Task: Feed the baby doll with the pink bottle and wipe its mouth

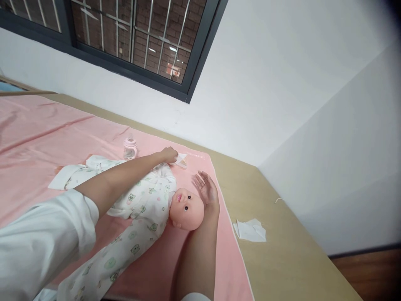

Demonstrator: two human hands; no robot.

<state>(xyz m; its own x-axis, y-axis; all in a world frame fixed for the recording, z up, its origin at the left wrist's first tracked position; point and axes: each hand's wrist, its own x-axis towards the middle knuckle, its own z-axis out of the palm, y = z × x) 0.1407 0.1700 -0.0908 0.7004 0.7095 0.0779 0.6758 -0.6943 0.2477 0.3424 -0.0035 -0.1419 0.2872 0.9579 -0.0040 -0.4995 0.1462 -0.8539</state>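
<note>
Baby doll (184, 207), lying face up on a pink sheet (46, 133), head toward the right edge of the sheet, body running down toward the near left. Dressed in a white sleepsuit (138, 225) printed with small green and pink figures. Right hand (206, 189): open, fingers spread and slightly curled, palm turned toward the doll's head, just beside it on the far right; holds nothing; whether it touches the head cannot be told. Left hand (168, 154): reached across the doll's chest to the far side, fingers bent down onto a small white tissue (181, 159) that lies on the sheet; whether the fingers pinch it or only rest on it cannot be told. Both forearms bare, white sleeves (40, 238) pushed up. Baby bottle (129, 147), clear with pink collar, standing upright on the sheet just left of the left hand. White folded cloth (59, 177) at the doll's far left side. Tabletop (282, 259), tan, carrying the sheet; on its bare part right of the doll, a crumpled white tissue (250, 230). White wall (266, 83) beyond; dark-framed barred window (131, 37) at far left.
</note>
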